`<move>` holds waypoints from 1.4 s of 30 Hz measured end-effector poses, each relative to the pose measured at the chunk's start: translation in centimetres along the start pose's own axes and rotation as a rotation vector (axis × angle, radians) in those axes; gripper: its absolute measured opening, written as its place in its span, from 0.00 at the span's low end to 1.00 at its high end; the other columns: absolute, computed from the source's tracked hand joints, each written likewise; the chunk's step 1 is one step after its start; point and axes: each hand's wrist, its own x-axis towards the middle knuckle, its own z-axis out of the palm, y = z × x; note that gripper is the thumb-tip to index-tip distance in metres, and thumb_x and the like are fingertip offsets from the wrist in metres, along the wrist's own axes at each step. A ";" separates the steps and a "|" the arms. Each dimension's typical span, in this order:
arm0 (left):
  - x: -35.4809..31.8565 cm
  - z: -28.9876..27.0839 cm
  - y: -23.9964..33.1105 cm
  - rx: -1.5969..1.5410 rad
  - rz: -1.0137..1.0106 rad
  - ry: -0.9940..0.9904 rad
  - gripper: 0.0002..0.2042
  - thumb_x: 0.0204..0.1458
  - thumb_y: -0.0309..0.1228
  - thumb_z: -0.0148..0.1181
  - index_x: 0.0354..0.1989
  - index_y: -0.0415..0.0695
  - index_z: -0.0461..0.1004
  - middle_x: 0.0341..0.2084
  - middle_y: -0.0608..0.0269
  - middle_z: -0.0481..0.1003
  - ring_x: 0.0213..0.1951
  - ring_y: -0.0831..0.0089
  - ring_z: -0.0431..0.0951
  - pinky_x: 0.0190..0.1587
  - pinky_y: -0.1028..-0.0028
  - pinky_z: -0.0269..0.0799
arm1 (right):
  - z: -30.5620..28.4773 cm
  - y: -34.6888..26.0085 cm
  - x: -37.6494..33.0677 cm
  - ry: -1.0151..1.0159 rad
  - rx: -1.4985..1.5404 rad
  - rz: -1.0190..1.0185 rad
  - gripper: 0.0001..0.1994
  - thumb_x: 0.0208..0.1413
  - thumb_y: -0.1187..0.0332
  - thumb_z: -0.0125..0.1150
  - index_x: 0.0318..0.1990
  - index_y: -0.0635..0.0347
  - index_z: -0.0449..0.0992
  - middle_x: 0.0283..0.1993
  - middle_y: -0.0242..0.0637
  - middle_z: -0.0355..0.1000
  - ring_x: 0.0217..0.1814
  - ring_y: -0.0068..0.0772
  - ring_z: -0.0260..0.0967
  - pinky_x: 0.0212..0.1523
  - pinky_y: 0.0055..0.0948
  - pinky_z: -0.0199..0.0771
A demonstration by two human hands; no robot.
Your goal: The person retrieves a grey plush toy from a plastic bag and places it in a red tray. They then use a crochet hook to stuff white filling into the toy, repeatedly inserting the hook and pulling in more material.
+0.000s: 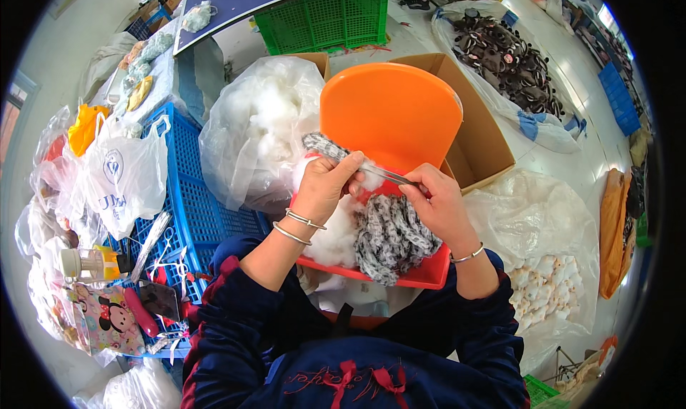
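My left hand (330, 185) is closed round the near end of a narrow grey-and-white mottled plush piece (324, 146), which points away to the upper left. Between finger and thumb my right hand (437, 200) grips long metal tweezers (388, 175); their tip reaches the plush piece beside my left fingers. A tuft of white stuffing (372, 180) shows at that spot. Below both hands sits a red tray (426, 278) on or close to my lap. It holds loose white stuffing (331, 241) on the left and a heap of mottled plush pieces (395, 232) on the right.
An orange chair back (391, 112) rises just beyond the tray, with a cardboard box (482, 141) behind it. A clear bag of stuffing (261, 123) stands left, near blue crates (189, 202). Bags of plush parts (547, 295) lie right.
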 end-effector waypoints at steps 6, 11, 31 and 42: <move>-0.9 1.1 -0.1 0.340 0.037 0.048 0.18 0.57 0.39 0.63 0.21 0.37 0.78 0.13 0.66 0.73 0.16 0.83 0.69 0.20 0.81 0.63 | 1.5 0.2 -0.3 0.016 0.094 0.034 0.05 0.55 0.74 0.63 0.35 0.65 0.74 0.28 0.39 0.69 0.25 0.32 0.67 0.28 0.28 0.67; -1.0 1.4 -1.1 0.410 0.041 0.002 0.18 0.57 0.38 0.63 0.23 0.35 0.79 0.13 0.66 0.73 0.19 0.83 0.70 0.23 0.81 0.64 | 2.8 0.3 -1.0 0.025 0.271 0.139 0.05 0.57 0.74 0.62 0.34 0.65 0.73 0.25 0.36 0.70 0.25 0.23 0.66 0.28 0.24 0.66; -0.5 0.4 0.0 0.195 0.173 0.007 0.08 0.58 0.30 0.61 0.36 0.37 0.79 0.17 0.73 0.69 0.20 0.84 0.66 0.24 0.81 0.61 | 2.0 0.9 -0.4 -0.050 0.407 0.249 0.05 0.57 0.73 0.63 0.35 0.65 0.74 0.28 0.25 0.70 0.29 0.11 0.63 0.30 0.17 0.65; -0.4 0.8 -0.6 0.160 0.096 -0.075 0.10 0.57 0.30 0.62 0.25 0.41 0.74 0.16 0.73 0.67 0.20 0.83 0.63 0.25 0.79 0.60 | 3.1 1.2 -0.6 -0.107 0.621 0.362 0.04 0.60 0.74 0.60 0.36 0.64 0.73 0.31 0.23 0.70 0.31 0.11 0.62 0.32 0.16 0.64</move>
